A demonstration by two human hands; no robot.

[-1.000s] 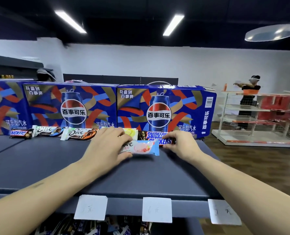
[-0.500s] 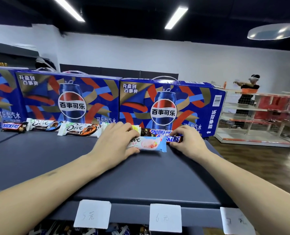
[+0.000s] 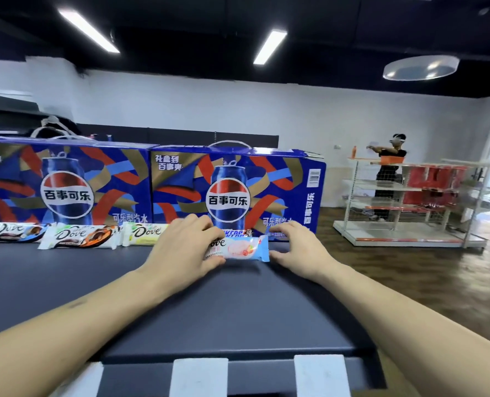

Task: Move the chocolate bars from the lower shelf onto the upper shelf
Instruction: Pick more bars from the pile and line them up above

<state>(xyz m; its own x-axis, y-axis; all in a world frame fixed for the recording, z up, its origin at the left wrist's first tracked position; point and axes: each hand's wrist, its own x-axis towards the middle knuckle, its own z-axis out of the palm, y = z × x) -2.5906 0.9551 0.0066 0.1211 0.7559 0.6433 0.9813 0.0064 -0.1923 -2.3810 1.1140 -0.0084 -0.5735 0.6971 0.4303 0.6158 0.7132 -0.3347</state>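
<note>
- Two long ceiling light strips (image 3: 269, 47) glow white against a dark ceiling; a round ceiling panel (image 3: 420, 67) to their right reflects them.
- Below the strips the white wall is bright, slightly washed out.
- The dark shelf top (image 3: 238, 305) carries soft shadows under the forearms.
- Wide-angle bending curves lines towards the edges.
- The whole frame is slightly soft; the near price tags (image 3: 199, 378) are blurred.

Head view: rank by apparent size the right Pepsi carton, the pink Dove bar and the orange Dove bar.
1. Right Pepsi carton, clearly largest.
2-3. Pink Dove bar and orange Dove bar: unranked. The left hand covers the pink bar's end, and it lies nearer the camera.
</note>
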